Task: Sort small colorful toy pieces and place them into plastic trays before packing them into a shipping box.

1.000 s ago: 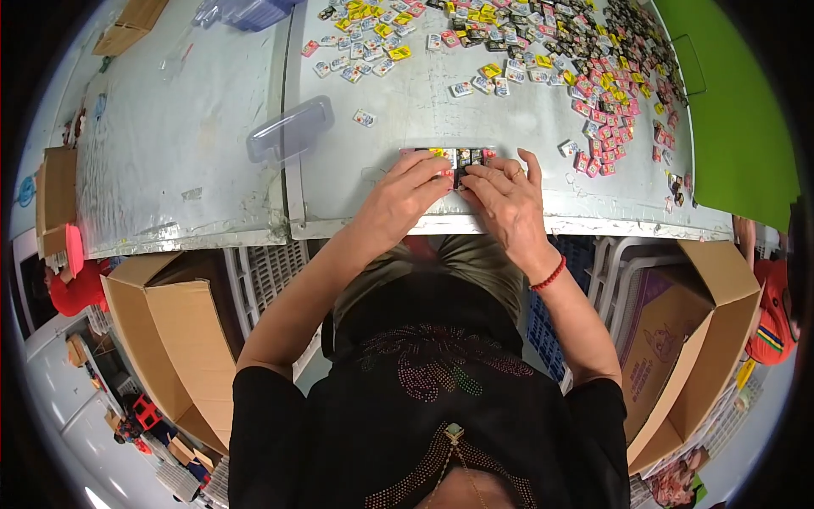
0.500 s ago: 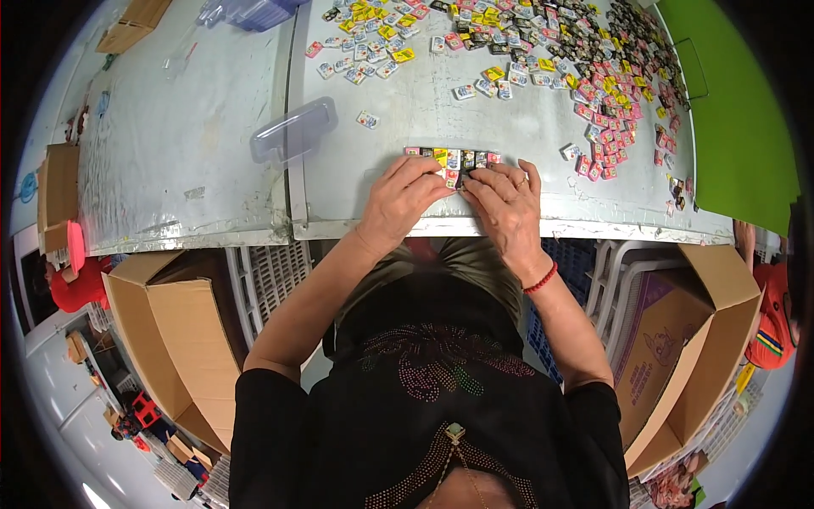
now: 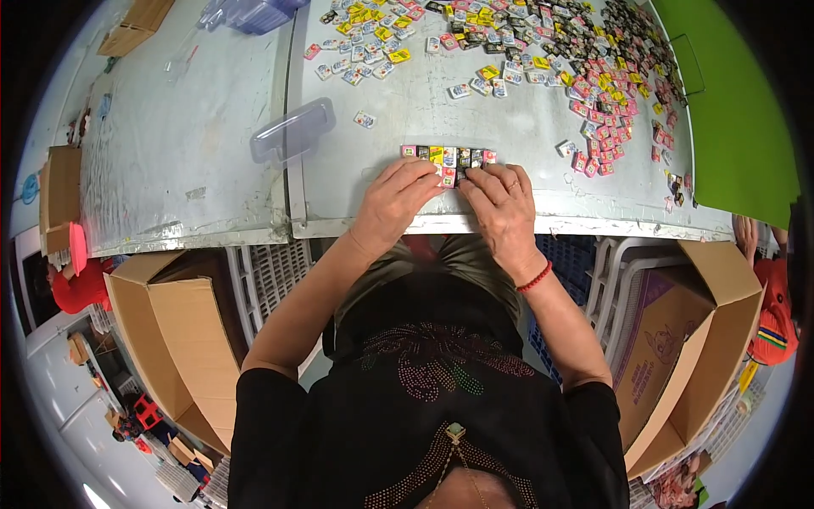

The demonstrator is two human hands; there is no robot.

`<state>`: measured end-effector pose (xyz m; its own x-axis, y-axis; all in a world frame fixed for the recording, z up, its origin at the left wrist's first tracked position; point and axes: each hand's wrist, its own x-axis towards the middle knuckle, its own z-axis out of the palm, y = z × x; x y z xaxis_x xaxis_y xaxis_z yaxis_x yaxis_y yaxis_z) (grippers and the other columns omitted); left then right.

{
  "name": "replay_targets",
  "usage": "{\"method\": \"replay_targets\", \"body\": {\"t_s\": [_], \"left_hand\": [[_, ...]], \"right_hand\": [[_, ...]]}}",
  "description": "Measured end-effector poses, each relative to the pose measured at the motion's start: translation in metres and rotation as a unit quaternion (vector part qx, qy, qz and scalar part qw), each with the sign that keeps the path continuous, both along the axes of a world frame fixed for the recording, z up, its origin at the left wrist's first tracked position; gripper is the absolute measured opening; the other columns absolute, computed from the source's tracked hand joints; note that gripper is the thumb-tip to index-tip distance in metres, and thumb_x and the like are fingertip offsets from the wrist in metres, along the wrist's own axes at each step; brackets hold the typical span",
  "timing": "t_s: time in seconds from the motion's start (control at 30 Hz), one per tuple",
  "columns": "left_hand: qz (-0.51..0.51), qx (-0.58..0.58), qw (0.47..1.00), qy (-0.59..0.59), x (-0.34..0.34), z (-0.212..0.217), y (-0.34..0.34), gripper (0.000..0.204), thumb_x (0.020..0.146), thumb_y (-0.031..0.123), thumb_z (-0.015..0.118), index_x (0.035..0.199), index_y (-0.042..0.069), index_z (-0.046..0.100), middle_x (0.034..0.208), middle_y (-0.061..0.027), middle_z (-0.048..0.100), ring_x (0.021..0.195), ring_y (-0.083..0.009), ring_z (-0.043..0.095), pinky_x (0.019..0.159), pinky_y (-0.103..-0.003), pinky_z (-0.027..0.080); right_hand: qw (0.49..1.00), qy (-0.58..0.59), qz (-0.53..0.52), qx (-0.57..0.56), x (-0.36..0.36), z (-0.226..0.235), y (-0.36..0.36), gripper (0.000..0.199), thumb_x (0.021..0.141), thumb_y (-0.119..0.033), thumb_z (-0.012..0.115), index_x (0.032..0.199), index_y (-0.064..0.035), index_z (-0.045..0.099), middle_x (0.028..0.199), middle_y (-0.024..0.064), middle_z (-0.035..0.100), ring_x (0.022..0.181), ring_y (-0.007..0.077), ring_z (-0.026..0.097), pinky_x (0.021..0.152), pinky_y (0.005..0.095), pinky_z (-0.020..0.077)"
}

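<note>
Small flat packets in pink, black, yellow and white stand side by side in a block of two short rows (image 3: 449,156) near the table's front edge. My left hand (image 3: 392,202) closes on the block's left side, fingers bent over its near row. On the other side, my right hand (image 3: 506,210) presses its bent fingers and thumb against the packets. Part of the near row is hidden under my fingers. A single white packet (image 3: 365,119) lies apart, beyond my left hand.
Many loose packets (image 3: 606,136) spread over the far and right table. A clear plastic tray (image 3: 297,131) lies at left; purplish clear trays (image 3: 250,13) are stacked farther back. A green panel (image 3: 729,127) borders the right. Open cardboard boxes (image 3: 191,327) flank me below the table.
The fingers of my right hand have drawn in, with the outer finger less raised. Both hands stay at the packet block, which looks almost unmoved.
</note>
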<state>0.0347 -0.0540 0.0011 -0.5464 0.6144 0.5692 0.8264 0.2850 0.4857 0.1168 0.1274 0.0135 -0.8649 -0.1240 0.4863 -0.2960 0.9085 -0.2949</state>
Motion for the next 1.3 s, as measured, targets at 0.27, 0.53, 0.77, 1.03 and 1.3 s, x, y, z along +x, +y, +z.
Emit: {"method": "replay_targets", "body": {"t_s": [0.27,0.53,0.77,1.03,1.3], "left_hand": [[0.029,0.014,0.999,0.000,0.007,-0.003,0.004,0.022,0.072,0.004,0.077,0.091,0.001,0.066,0.099,-0.0068,0.064,0.097,-0.0246,0.062,0.085,-0.035,0.053],[0.075,-0.012,0.996,0.046,0.006,-0.001,0.002,0.024,0.068,0.005,0.080,0.088,0.002,0.067,0.095,-0.0040,0.064,0.096,-0.0230,0.060,0.084,-0.034,0.052],[0.079,-0.015,0.996,0.046,0.007,0.000,0.002,0.021,0.068,0.007,0.079,0.085,0.004,0.068,0.096,-0.0022,0.065,0.095,-0.0227,0.059,0.083,-0.033,0.051],[0.073,-0.034,0.996,0.037,0.001,0.007,-0.005,0.024,0.068,0.007,0.079,0.090,0.004,0.068,0.103,-0.0036,0.065,0.095,-0.0251,0.060,0.079,-0.036,0.050],[-0.009,-0.076,0.996,0.042,-0.019,0.018,0.005,0.032,0.070,0.013,0.078,0.098,0.007,0.066,0.113,-0.0007,0.062,0.103,-0.0235,0.056,0.085,-0.037,0.046]], "right_hand": [[0.999,0.010,0.001,-0.038,0.002,-0.005,-0.002,0.025,0.072,-0.004,0.067,0.096,-0.0021,0.069,0.105,0.0077,0.065,0.098,0.0256,0.059,0.087,0.0396,0.0471],[0.999,0.014,-0.009,-0.043,0.001,-0.007,-0.003,0.023,0.073,-0.005,0.072,0.096,-0.0022,0.070,0.103,0.0072,0.066,0.097,0.0248,0.059,0.085,0.0383,0.0473],[0.999,0.023,-0.007,-0.041,0.001,-0.009,-0.004,0.021,0.074,-0.004,0.072,0.095,-0.0021,0.070,0.104,0.0068,0.066,0.096,0.0244,0.059,0.084,0.0384,0.0473],[0.999,0.018,-0.008,-0.032,0.002,-0.007,-0.004,0.023,0.075,-0.004,0.072,0.097,-0.0019,0.069,0.104,0.0059,0.066,0.097,0.0238,0.059,0.087,0.0388,0.0463],[0.999,0.017,-0.014,-0.044,0.001,-0.004,-0.005,0.024,0.074,-0.004,0.072,0.098,-0.0023,0.069,0.104,0.0058,0.066,0.098,0.0239,0.059,0.089,0.0382,0.0457]]}}
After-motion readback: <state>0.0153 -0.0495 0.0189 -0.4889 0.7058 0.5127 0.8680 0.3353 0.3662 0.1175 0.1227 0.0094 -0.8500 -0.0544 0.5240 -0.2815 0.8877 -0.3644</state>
